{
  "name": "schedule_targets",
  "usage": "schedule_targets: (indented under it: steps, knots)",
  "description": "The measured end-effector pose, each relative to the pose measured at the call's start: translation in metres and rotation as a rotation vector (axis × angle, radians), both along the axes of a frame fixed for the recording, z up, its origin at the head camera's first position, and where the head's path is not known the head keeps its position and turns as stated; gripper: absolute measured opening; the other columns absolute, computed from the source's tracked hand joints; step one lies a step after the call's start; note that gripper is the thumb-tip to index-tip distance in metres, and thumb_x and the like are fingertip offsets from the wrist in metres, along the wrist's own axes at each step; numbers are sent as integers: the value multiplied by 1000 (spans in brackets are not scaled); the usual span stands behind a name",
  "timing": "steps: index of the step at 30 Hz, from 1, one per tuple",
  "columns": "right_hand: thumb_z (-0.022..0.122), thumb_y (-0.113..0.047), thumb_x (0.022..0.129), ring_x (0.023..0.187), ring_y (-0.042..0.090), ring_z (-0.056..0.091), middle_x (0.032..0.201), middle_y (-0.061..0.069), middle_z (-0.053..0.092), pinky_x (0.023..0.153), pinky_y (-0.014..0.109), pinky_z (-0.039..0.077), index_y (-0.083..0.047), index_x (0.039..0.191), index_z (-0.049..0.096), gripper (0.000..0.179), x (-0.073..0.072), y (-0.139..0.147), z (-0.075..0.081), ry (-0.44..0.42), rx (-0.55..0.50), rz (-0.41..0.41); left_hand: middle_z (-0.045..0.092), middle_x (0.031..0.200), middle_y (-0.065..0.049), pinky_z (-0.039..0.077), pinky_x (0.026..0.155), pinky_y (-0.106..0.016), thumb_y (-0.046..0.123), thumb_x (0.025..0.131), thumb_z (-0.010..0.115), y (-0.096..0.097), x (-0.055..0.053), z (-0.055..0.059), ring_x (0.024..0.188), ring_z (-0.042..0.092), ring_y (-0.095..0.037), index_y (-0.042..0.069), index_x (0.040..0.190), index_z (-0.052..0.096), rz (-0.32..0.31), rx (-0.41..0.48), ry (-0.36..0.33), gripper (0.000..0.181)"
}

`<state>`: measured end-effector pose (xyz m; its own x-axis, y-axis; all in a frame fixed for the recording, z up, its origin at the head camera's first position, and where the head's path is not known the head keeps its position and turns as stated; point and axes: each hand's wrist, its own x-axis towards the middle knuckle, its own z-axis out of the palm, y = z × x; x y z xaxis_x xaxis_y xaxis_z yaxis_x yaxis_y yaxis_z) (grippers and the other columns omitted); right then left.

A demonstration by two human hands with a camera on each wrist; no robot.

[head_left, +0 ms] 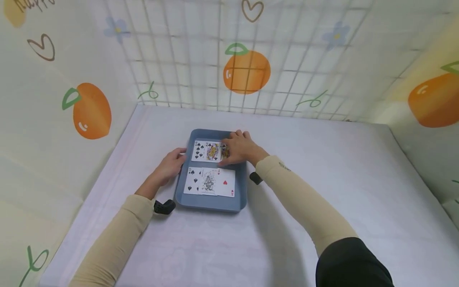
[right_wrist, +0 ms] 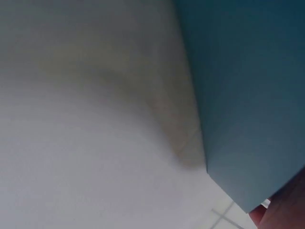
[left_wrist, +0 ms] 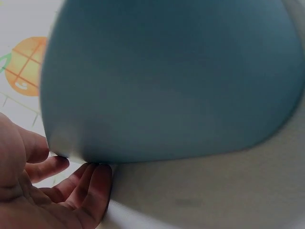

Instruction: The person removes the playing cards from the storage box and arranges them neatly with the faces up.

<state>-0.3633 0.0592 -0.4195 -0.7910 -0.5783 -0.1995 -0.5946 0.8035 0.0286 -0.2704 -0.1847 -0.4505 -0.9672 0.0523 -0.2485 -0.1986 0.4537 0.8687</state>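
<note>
At the far left, I register a white wall sheet (head_left: 21, 131) with a printed orange fruit (head_left: 92, 111). Next comes the left sleeve (head_left: 114, 239), beige, with a black wrist device (head_left: 164, 207) below the cuff.

The left hand (head_left: 169, 167) is at the left side of the blue tray (head_left: 211, 204). Its fingers are loosely bent, with no full grasp; my left wrist view shows the fingertips against the lower edge of the tray wall.

The tray lies on the white tabletop (head_left: 305, 159) and contains playing cards in two overlapping rows. Far row, left to right: a black-suit number card (head_left: 198, 151), a face card (head_left: 211, 152), and a third card (head_left: 224, 152), partly covered by the right hand (head_left: 243, 148). Near row: the five of spades (head_left: 191, 181), a joker (head_left: 208, 181) and the ace of hearts (head_left: 226, 185).

The right hand reaches over the tray's right rim. Its thumb and forefinger stand wide apart about the third card; I cannot tell whether they grip it. My right wrist view shows mainly the tray's outer wall. Farther right runs the right sleeve (head_left: 305, 203), beige, then black.
</note>
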Motion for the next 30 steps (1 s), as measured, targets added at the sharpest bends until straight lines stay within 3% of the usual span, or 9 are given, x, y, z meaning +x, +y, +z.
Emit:
schedule_targets:
  steps: [10,16,30]
  knots:
    - [65,-77,71,106,27,40,121,11,52,93,46,32,-14,147,48,99,-5,-4,0,6,28,4,52,136,-20,46,101,-45,22,108,35,0,0,1,122,53,-32,5,152,33,-1,-5,8,48]
    - [66,-76,71,106,27,40,120,11,53,93,46,33,-13,141,54,95,-7,-7,0,-3,36,0,52,136,-19,45,103,-45,23,108,35,-2,-3,-3,124,52,-31,6,152,33,2,-10,4,48]
    - [70,-74,68,105,27,40,116,10,54,93,47,34,-10,132,62,91,-7,-7,5,15,23,15,50,140,-20,40,108,-47,23,107,34,-2,-1,-1,128,49,-32,5,153,32,-11,-25,5,49]
